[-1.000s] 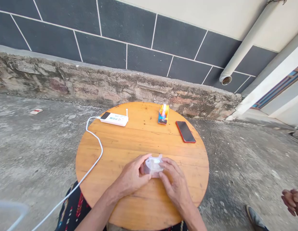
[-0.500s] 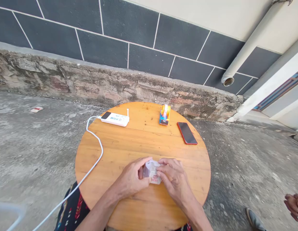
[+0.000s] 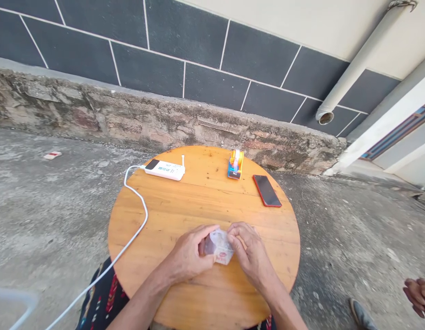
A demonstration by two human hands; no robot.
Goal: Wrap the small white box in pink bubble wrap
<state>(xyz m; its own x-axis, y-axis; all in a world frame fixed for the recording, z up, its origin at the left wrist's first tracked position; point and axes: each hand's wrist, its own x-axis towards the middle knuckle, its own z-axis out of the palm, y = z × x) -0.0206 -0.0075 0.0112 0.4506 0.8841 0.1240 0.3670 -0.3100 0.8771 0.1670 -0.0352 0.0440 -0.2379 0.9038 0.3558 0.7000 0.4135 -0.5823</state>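
Note:
Over the near half of the round wooden table point(image 3: 185, 201), a small, clear plastic-looking box or packet point(image 3: 222, 247) with reddish print is between my hands. My left hand point(image 3: 193, 250) grips its left side, thumb near me and fingers on the far side. At its upper right corner, my right hand point(image 3: 246, 245) pinches with thumb and index finger; whether a bit of film is between them is too small to tell. What the box contains cannot be made out.
A white power bank-like device point(image 3: 166, 169) with a white cable point(image 3: 144, 211) lies far left on the table. A yellow and blue tape dispenser point(image 3: 235, 165) and a red-edged phone point(image 3: 267, 190) are farther right. Another person's hand point(image 3: 418, 295) and shoe point(image 3: 360, 314) show at lower right.
My right hand has drawn slightly up and right along the packet, its fingers closing nearer the corner. More of the packet's printed face shows. My left hand keeps its hold.

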